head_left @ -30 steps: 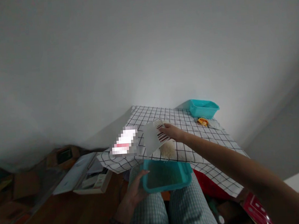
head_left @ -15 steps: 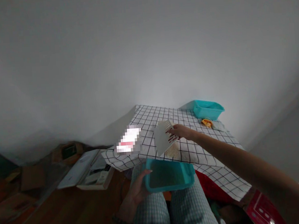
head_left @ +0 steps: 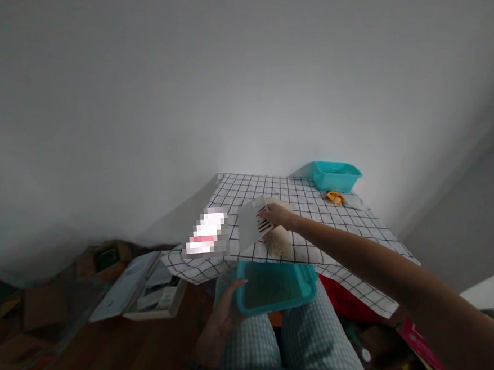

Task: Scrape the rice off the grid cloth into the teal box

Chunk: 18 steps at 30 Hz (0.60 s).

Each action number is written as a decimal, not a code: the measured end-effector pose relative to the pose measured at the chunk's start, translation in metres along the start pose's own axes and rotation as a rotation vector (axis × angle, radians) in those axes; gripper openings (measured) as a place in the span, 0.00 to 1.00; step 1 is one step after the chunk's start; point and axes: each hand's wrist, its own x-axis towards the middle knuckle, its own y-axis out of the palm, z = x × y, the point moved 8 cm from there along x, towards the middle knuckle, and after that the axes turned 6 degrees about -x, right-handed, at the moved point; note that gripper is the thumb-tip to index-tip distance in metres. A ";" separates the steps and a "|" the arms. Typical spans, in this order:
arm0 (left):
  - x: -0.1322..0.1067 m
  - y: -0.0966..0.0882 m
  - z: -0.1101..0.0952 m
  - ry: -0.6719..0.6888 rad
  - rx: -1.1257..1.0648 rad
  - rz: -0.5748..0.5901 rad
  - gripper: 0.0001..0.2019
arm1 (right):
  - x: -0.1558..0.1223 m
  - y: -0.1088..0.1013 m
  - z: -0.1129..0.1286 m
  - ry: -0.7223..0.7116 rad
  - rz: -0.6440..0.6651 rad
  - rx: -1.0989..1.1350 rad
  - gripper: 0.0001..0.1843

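My left hand point(head_left: 230, 307) grips the left side of a teal plastic bin point(head_left: 276, 307), which rests across my thighs under the table's front edge. My right hand point(head_left: 276, 214) is closed on the slotted end of a thin, flat white plastic piece point(head_left: 250, 224), tilted above the tablecloth. Beneath and beside that hand lies a pale, grainy heap point(head_left: 278, 242) that looks like rice or similar grains; the hand and the white piece partly cover it.
A checked tablecloth point(head_left: 247, 188) covers the table. On it are a second teal bin point(head_left: 335, 179), an orange crumpled item point(head_left: 335, 197) and a pixelated bright rectangle point(head_left: 207, 233). At floor level on the left, an open white box point(head_left: 155, 295) stands near cardboard boxes point(head_left: 44, 306).
My right hand has moved left with the white slotted piece, showing more of the grainy heap. The whole view has shifted slightly. My left hand still holds the bin.
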 end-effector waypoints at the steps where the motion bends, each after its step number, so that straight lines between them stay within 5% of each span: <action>1: 0.000 0.001 0.001 -0.009 -0.022 0.018 0.20 | -0.005 -0.007 -0.009 0.008 0.009 0.001 0.06; 6: 0.001 0.001 0.004 -0.014 -0.025 -0.011 0.19 | -0.044 -0.038 -0.046 0.056 0.040 0.023 0.08; 10: 0.009 0.002 0.007 -0.013 -0.031 0.010 0.17 | -0.065 -0.059 -0.048 0.005 0.081 0.124 0.10; 14: 0.015 0.000 0.008 -0.006 -0.025 0.014 0.18 | -0.046 -0.117 -0.042 -0.076 -0.136 0.115 0.10; 18: 0.013 0.003 0.007 -0.018 -0.014 0.033 0.20 | -0.006 -0.167 -0.058 0.013 -0.246 0.021 0.09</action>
